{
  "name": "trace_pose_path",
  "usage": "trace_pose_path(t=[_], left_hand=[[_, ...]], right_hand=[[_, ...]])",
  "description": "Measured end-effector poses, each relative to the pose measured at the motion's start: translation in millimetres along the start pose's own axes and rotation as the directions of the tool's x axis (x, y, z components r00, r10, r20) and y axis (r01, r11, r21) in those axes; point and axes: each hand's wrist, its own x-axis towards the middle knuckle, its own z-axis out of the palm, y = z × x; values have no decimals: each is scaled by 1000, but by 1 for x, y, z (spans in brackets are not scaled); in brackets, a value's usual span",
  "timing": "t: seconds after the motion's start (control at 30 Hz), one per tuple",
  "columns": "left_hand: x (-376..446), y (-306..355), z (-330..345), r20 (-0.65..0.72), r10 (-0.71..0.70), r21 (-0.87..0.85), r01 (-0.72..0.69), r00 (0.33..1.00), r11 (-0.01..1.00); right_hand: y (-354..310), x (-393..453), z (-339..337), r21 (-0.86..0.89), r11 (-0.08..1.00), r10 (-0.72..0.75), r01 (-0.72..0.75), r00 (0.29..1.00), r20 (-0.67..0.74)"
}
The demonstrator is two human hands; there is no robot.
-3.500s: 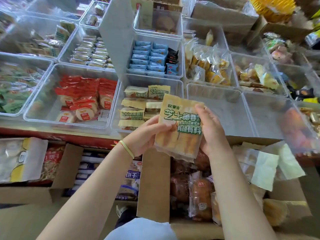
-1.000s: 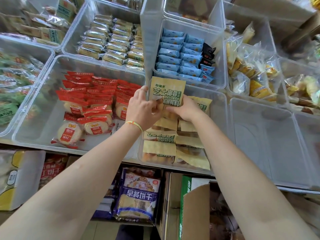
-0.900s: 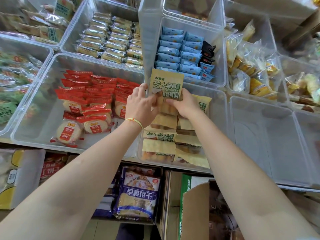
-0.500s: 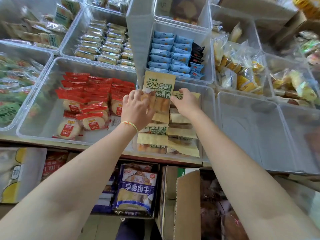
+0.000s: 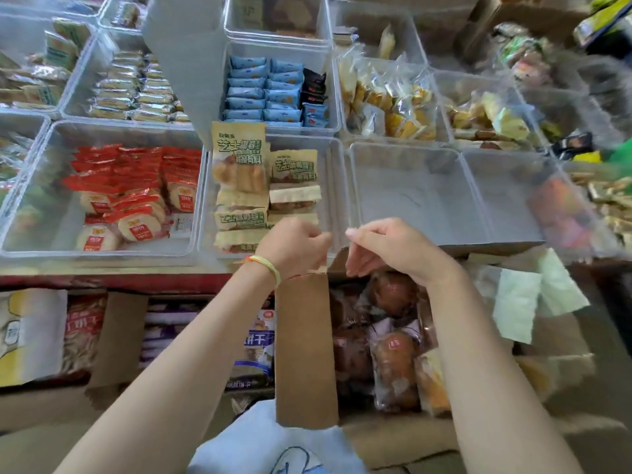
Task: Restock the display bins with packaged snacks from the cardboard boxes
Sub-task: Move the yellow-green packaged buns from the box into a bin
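A tan snack packet with green lettering [image 5: 239, 159] stands upright at the back of a clear bin [image 5: 333, 186], on top of several packets of the same kind. My left hand [image 5: 294, 248] and my right hand [image 5: 386, 248] hover side by side at the bin's front edge, fingers loosely curled, holding nothing. Right below them an open cardboard box [image 5: 306, 350] holds clear-wrapped brown bread packets [image 5: 393, 367].
A bin of red-wrapped round cakes [image 5: 130, 193] lies left of the tan packets. To their right are a bare clear bin [image 5: 413, 196], then more bins. Blue packets [image 5: 263, 94] fill the bin behind. Boxes of biscuit bags [image 5: 254, 347] sit under the shelf.
Both hands let go of the tan packet, which now stands in the bin. They have pulled back toward me to the bin's front edge, above the cardboard box.
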Motion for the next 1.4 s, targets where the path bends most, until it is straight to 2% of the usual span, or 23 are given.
trace_pose_path(t=[0.07,0.13,0.2,0.23,0.3,0.33,0.37,0.47,0.53,0.57,0.63,0.77,0.87,0.97,1.0,1.07,1.13,1.2,1.27,1.3,1.4], left_hand=[[-8,13,17,256,-61,75,43,965,996],[-13,22,37,360,-79,107,43,930,993],[-14,30,58,310,-42,103,10,950,995],[-13,33,69,263,-14,96,-11,965,995],[-12,41,88,178,30,70,-43,984,997],[-12,46,95,142,47,51,-54,989,997],[-11,51,102,109,60,36,-64,992,997],[-9,66,120,41,82,27,-83,996,996],[-9,76,130,24,87,18,-87,996,996],[-10,81,135,21,92,15,-92,996,996],[-11,89,143,26,113,18,-113,993,993],[-13,102,158,114,176,66,-184,978,981],[-17,106,164,273,228,83,-259,935,962],[-22,102,164,391,236,41,-273,890,961],[-24,99,162,373,254,23,-283,892,959],[-28,96,156,230,322,-17,-327,919,945],[-34,96,149,-17,373,-71,-373,928,925],[-37,98,141,-241,354,-122,-390,903,913],[-36,94,130,-328,242,-248,-331,913,911],[-37,91,123,-323,162,-351,-278,932,894],[-43,85,97,-244,-17,-666,-154,970,730]], right_hand=[[17,-14,-11,-80,994,74,-70,996,47],[37,-21,-19,-240,967,90,-90,996,-12],[64,-22,-26,-418,904,2,-87,980,-200],[78,-23,-29,-513,851,-66,-114,945,-320],[104,-27,-37,-643,729,-191,-236,831,-522],[116,-32,-42,-659,684,-205,-312,785,-585],[126,-37,-48,-651,651,-180,-390,754,-632],[148,-55,-65,-585,541,19,-604,704,-710],[151,-64,-76,-581,484,71,-654,691,-719],[151,-67,-83,-587,499,64,-637,703,-708],[150,-73,-96,-583,598,75,-550,763,-642],[147,-81,-116,-563,739,144,-369,904,-404],[144,-81,-118,-389,912,5,-128,953,-302],[136,-80,-118,-88,995,-79,49,923,-377],[130,-81,-117,44,995,-59,85,910,-410],[121,-83,-115,339,930,17,141,906,-423],[112,-80,-110,593,790,81,158,931,-357],[108,-73,-104,713,689,108,130,955,-278],[106,-65,-97,693,713,96,103,966,-242],[104,-61,-94,628,771,79,104,963,-256],[89,-60,-88,293,948,-11,123,934,-357]])
